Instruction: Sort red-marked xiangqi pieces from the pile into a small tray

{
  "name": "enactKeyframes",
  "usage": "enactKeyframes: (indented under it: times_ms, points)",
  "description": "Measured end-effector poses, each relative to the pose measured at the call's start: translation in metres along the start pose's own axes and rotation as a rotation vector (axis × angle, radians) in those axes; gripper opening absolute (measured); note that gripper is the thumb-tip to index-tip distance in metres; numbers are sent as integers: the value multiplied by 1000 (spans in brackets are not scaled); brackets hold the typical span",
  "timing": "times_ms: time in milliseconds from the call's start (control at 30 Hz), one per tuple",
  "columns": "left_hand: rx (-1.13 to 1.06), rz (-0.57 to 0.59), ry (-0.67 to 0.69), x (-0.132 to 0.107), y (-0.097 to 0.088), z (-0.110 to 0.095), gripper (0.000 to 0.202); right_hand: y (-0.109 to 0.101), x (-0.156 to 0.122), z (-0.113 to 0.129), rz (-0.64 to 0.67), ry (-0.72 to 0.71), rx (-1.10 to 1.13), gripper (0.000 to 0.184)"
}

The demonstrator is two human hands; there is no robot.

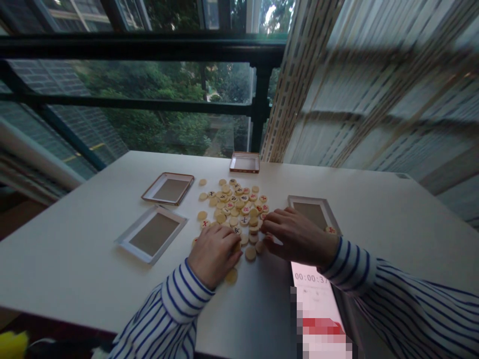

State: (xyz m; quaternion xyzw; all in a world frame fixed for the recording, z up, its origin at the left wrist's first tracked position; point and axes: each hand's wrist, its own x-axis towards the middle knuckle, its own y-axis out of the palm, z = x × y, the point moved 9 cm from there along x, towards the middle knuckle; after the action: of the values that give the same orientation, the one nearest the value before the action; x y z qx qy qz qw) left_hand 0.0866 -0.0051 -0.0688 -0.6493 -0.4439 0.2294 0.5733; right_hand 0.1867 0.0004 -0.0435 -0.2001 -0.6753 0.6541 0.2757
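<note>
A heap of round wooden game pieces (pixel 235 204) with red and black characters lies spread on the white table (pixel 75 249). My left hand (pixel 213 252) rests palm down on the near edge of the heap, fingers curled over a few pieces. My right hand (pixel 295 234) lies to the right of the heap, its fingers reaching left and pressed together against the pieces at the heap's right side. Whether either hand actually holds a piece is hidden. Both wrists wear blue and white striped sleeves.
Several shallow box trays lie around the heap: a white one (pixel 151 239) at left, a brown-rimmed one (pixel 168 188) behind it, a small brown one (pixel 245 162) at the far edge, a white one (pixel 318 209) behind my right hand. A lit phone (pixel 318 299) shows a timer. Window and curtain stand beyond.
</note>
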Motion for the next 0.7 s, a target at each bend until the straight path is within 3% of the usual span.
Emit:
enactKeyframes:
  times_ms: [400,700]
  points:
    - [29,-7,-3,2,5,3,15,7,-1,14,-5,-42,12,13]
    - [54,102,-84,8,7,2,17,9,-1,15,15,-47,35,13]
